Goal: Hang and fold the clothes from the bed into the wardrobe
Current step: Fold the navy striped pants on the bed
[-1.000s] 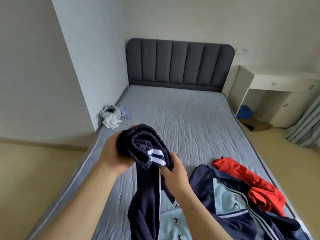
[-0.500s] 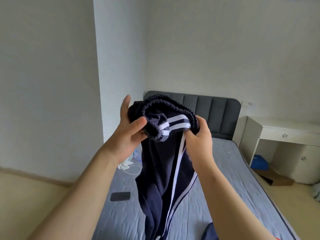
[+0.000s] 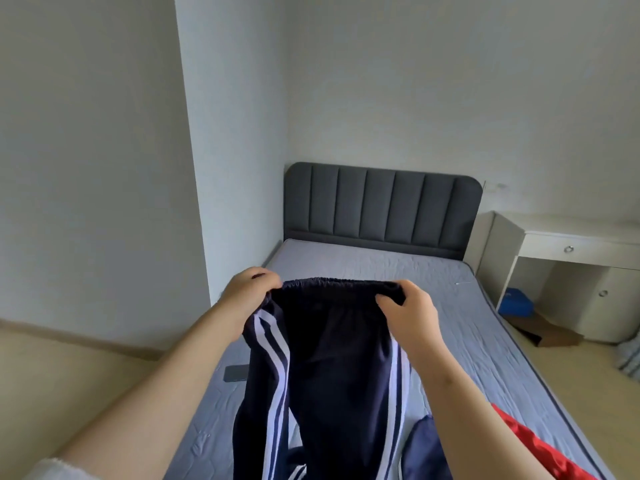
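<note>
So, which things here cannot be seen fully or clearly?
Head view:
navy track pants: legs cut off by the bottom edge.
red garment: mostly behind the right forearm.
dark flat object, maybe a phone: partly behind the pants.
blue item under the desk: too small.
wardrobe: outside the frame.

Bare forearms, a pale sleeve edge (image 3: 52,467) on the left arm

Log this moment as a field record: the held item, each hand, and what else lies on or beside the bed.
held item: navy track pants with white side stripes, hanging above the bed
left hand: grips one end of the waistband
right hand: grips the other end
waistband: stretched between the hands
also on bed: dark phone, red garment
beside bed: white desk
</note>
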Action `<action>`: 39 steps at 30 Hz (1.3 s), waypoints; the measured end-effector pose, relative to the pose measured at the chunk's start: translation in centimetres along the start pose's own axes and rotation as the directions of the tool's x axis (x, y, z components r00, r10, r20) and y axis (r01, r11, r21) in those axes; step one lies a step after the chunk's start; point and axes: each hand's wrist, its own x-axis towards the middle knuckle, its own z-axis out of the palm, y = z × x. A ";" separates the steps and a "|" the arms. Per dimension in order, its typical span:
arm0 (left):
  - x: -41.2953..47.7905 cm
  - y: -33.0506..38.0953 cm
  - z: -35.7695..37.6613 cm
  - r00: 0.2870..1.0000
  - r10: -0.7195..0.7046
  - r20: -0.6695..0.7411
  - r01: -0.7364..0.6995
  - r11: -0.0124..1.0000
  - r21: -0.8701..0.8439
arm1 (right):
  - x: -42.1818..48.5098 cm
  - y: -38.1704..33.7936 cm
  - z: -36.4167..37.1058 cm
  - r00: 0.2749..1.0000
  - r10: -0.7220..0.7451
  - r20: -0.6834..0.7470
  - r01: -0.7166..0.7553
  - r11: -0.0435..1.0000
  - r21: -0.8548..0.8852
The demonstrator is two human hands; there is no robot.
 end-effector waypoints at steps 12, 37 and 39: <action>2.0 3.4 -3.4 0.944 0.286 0.168 -0.306 0.561 0.769 | 0.7 -1.3 -0.1 0.982 -0.003 -0.187 0.043 0.977 0.210; 1.3 14.8 -13.0 0.844 0.442 0.303 -0.308 0.863 -0.400 | 5.8 -16.2 -6.9 0.909 -0.129 0.396 -0.220 0.658 0.720; 1.9 12.7 -12.5 0.895 0.311 0.321 -0.190 0.914 -0.357 | 5.4 -13.9 -5.7 0.873 -0.015 0.487 -0.347 0.683 0.643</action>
